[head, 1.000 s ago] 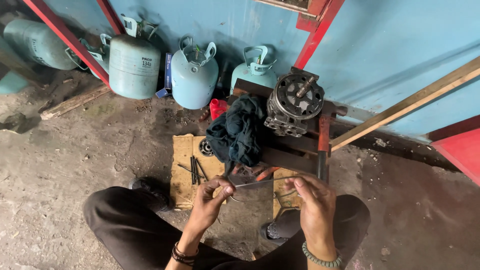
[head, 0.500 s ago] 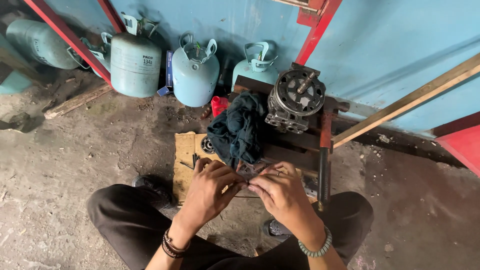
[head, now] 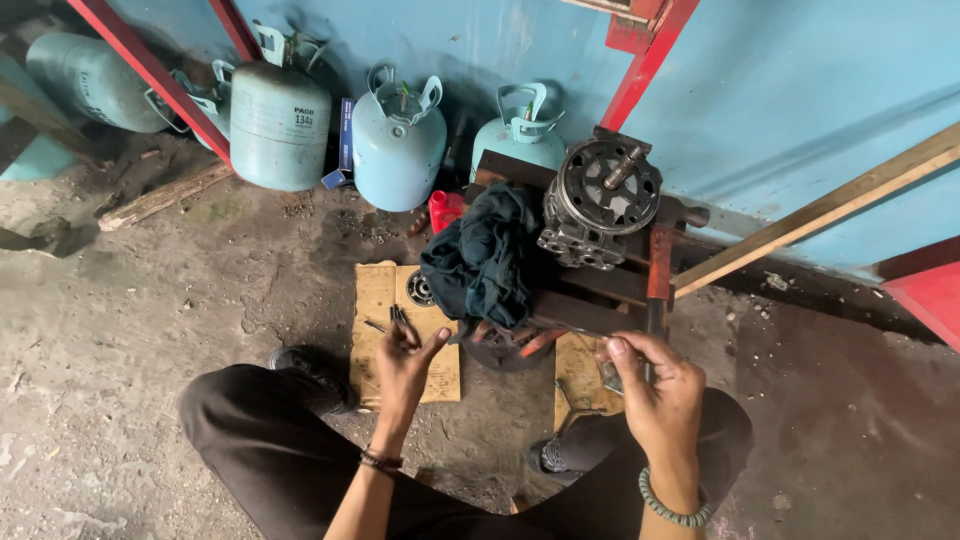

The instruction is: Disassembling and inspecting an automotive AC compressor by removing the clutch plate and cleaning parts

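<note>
Three cylinders (head: 398, 150) stand in a row against the wall (head: 780, 100), a fourth (head: 90, 80) lying further left. Right of them, a compressor (head: 600, 205) sits on a stand (head: 600, 290), with a rag (head: 485, 260) draped just left of it. Cardboard (head: 378, 310) lies on the floor (head: 150, 330) before the stand. The left hand (head: 408, 365) is over the cardboard; the right hand (head: 655, 385) is at the stand's near edge. A plank (head: 820, 215) leans at right.

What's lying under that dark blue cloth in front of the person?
The dark blue cloth is draped over a dark metal stand, beside the round metal motor part. Below its lower edge a round metal piece peeks out. Whatever lies directly beneath the cloth is hidden.
</note>
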